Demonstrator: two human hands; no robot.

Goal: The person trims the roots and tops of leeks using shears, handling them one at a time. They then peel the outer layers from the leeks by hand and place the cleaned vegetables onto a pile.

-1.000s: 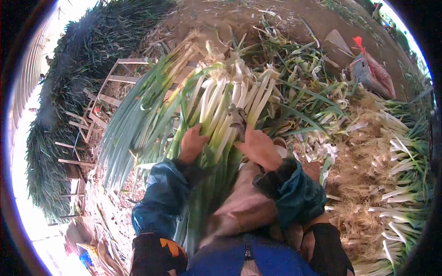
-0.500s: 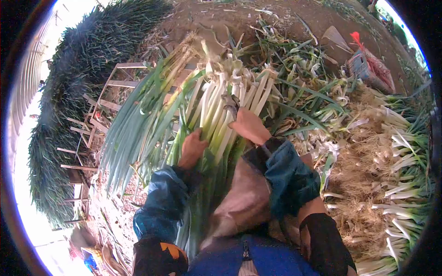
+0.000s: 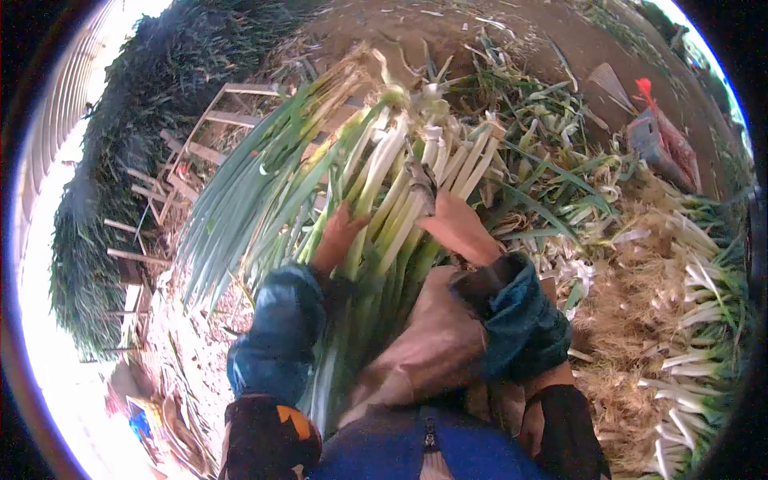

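Several large green onions (image 3: 388, 204) lie fanned in front of me, with white stems and root ends pointing away and green leaves running back towards my lap. My left hand (image 3: 342, 236) is closed round a stalk at the left side of this bunch. In my right hand (image 3: 460, 228) is a dark, narrow tool (image 3: 420, 182) that lies over the white stems; its exact kind is not clear. More green onions with long leaves (image 3: 256, 176) rest on the left, beside the bunch.
A low wooden frame (image 3: 210, 152) stands to the left, before a big heap of green onions (image 3: 144, 112). Stripped leaves (image 3: 552, 144) cover the ground at the right. Rows of rooted onions (image 3: 696, 312) lie far right, below a crate (image 3: 662, 142).
The whole view has shifted, so the bunch and my right hand appear further right and slightly lower. Both hands keep their hold, and the tool still lies over the stems.
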